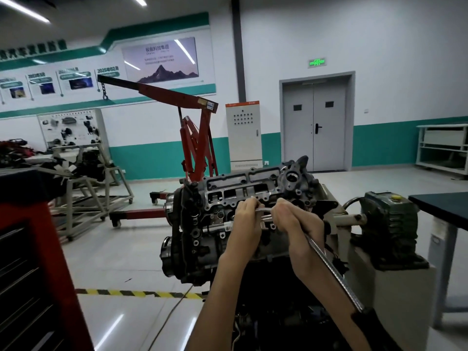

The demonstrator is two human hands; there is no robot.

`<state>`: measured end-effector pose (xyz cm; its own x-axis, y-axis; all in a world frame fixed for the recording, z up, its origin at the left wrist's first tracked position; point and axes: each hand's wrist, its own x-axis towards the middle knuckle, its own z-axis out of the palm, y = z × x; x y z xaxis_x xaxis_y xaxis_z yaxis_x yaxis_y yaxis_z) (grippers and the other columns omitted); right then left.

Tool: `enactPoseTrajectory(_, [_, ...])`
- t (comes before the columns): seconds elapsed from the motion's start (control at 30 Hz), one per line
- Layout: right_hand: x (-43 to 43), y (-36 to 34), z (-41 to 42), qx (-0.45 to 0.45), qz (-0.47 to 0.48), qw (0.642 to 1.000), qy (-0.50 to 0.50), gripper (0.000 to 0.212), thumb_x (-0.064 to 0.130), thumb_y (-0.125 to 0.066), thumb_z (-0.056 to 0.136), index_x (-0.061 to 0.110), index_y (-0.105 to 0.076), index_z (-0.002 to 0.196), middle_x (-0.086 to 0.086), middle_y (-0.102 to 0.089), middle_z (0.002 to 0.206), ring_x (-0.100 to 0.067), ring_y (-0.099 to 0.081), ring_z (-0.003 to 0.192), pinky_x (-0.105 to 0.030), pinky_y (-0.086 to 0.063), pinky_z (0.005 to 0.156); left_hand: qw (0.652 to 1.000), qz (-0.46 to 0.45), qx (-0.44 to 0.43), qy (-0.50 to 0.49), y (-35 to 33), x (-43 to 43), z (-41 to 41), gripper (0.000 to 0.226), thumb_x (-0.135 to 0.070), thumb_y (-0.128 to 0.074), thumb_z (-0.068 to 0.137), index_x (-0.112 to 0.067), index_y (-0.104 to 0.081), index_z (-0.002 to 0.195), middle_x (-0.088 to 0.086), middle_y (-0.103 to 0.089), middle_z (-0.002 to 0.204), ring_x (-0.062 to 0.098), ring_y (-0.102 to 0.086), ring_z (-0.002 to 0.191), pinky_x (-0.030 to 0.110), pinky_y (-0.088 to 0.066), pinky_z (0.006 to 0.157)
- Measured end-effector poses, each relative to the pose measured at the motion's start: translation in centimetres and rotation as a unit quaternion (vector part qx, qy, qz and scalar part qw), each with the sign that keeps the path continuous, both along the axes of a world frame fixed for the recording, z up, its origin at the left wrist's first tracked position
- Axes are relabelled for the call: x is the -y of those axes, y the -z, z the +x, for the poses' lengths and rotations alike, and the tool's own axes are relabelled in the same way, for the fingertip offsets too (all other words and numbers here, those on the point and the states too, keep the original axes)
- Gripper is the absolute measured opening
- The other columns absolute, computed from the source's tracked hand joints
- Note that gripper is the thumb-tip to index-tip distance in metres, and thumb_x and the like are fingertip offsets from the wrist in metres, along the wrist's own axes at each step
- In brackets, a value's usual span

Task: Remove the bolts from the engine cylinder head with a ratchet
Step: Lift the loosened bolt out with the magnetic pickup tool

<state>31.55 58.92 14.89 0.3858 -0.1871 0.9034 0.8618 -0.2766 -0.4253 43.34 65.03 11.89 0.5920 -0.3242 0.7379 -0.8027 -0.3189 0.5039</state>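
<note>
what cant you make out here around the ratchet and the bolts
Head view only:
- Bolt being worked and the ratchet head: hidden behind the left hand and right hand.
- Area under the cylinder head: too dark to read.
- Wall poster text: too small, blurred.

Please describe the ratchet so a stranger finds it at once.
At the centre stands a dark grey metal engine. The long silver metal ratchet slants from the right hand on it down along the forearm, the only bright bar a hand holds.
</note>
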Motion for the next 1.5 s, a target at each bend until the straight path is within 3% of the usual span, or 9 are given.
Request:
enactPoseTrajectory(0.17, [-0.4,-0.3,1.7,-0.018,-0.026,0.999,0.009,0.033,0.018,-0.043,0.093,0.03,-0.038,0.064,0.015,-0.036,0.056,0.0,-0.032,0.05,-0.011,-0.028,0.054,0.995,0.033,0.059,-0.079,1.0,-0.8,1.1,0.021,-0.014,-0.045,0.1,0.001,-0.059,0.103,0.012,-0.062,0.098,0.027,-0.053,0.093,0.038,-0.043,0.079])
enactPoseTrajectory(0.33, [-0.8,0.2,3.1,-0.039,-0.055,0.998,0.02,0.039,0.017,-0.043,0.093,-0.005,-0.045,0.06,-0.002,-0.039,0.056,-0.011,-0.036,0.05,-0.017,-0.031,0.053,0.981,0.102,0.072,-0.151,1.5,-0.8,2.4,0.021,-0.018,-0.041,0.101,-0.007,-0.059,0.099,0.004,-0.062,0.092,0.019,-0.056,0.084,0.02,-0.029,0.063])
enactPoseTrajectory(0.53, [-0.8,0.5,3.6,-0.034,-0.056,0.997,0.033,0.035,0.009,-0.045,0.093,-0.003,-0.045,0.06,0.001,-0.037,0.057,-0.006,-0.034,0.051,-0.015,-0.031,0.054,0.976,0.116,0.093,-0.157,1.4,-0.9,2.4,0.018,-0.01,-0.045,0.098,-0.007,-0.058,0.086,0.001,-0.055,0.076,0.011,-0.04,0.065,0.02,-0.025,0.056])
enactPoseTrajectory(0.67, [-0.8,0.7,3.4,-0.027,-0.038,0.998,0.032,0.038,0.019,-0.041,0.093,-0.001,-0.045,0.06,-0.002,-0.037,0.055,-0.009,-0.034,0.05,-0.019,-0.031,0.052,0.986,0.087,0.083,-0.119,1.1,-1.2,2.0,0.017,-0.011,-0.05,0.097,-0.004,-0.059,0.085,0.001,-0.056,0.074,0.016,-0.048,0.065,0.02,-0.027,0.056])
enactPoseTrajectory(0.9, [-0.5,0.2,2.5,-0.026,0.037,0.999,0.005,0.035,0.025,-0.042,0.093,0.025,-0.039,0.058,0.01,-0.034,0.052,-0.007,-0.029,0.048,-0.02,-0.028,0.049,0.996,0.027,0.071,-0.047,0.4,-1.5,1.1,0.021,-0.011,-0.05,0.098,0.004,-0.062,0.092,0.015,-0.065,0.084,0.03,-0.06,0.076,0.048,-0.048,0.07])
enactPoseTrajectory(1.07, [0.2,-1.2,1.8,0.003,0.101,0.994,-0.029,0.039,0.027,-0.041,0.092,0.033,-0.039,0.054,0.01,-0.032,0.052,-0.012,-0.027,0.05,-0.029,-0.028,0.051,0.996,-0.011,0.087,-0.017,-1.1,-1.7,0.7,0.015,-0.015,-0.068,0.087,-0.001,-0.067,0.082,0.006,-0.067,0.074,0.019,-0.06,0.068,0.034,-0.048,0.065])
enactPoseTrajectory(1.2, [0.9,-2.5,1.0,0.044,0.148,0.987,-0.052,0.042,0.023,-0.039,0.093,0.029,-0.04,0.052,0.013,-0.033,0.051,-0.02,-0.026,0.051,-0.04,-0.026,0.053,0.997,-0.061,0.014,0.035,-2.3,-1.9,0.4,0.011,-0.011,-0.078,0.076,-0.007,-0.07,0.082,0.001,-0.069,0.074,0.016,-0.067,0.069,0.032,-0.056,0.069])
enactPoseTrajectory(1.4, [1.9,-3.9,-0.6,0.099,0.209,0.967,-0.103,0.047,0.011,-0.036,0.092,0.027,-0.04,0.048,0.013,-0.033,0.047,-0.015,-0.025,0.047,-0.03,-0.026,0.052,0.994,-0.102,0.015,0.017,-2.3,-3.7,0.5,0.011,-0.003,-0.076,0.076,-0.012,-0.073,0.082,-0.012,-0.07,0.078,0.0,-0.067,0.075,0.014,-0.052,0.074])
enactPoseTrajectory(1.5, [2.1,-4.5,-1.4,0.109,0.244,0.955,-0.127,0.046,0.012,-0.036,0.09,0.025,-0.04,0.046,0.011,-0.031,0.045,-0.015,-0.025,0.046,-0.031,-0.027,0.053,0.989,-0.146,-0.005,-0.026,-1.6,-5.3,0.9,0.005,-0.006,-0.074,0.08,-0.011,-0.073,0.082,-0.006,-0.071,0.078,0.004,-0.067,0.076,0.02,-0.053,0.075])
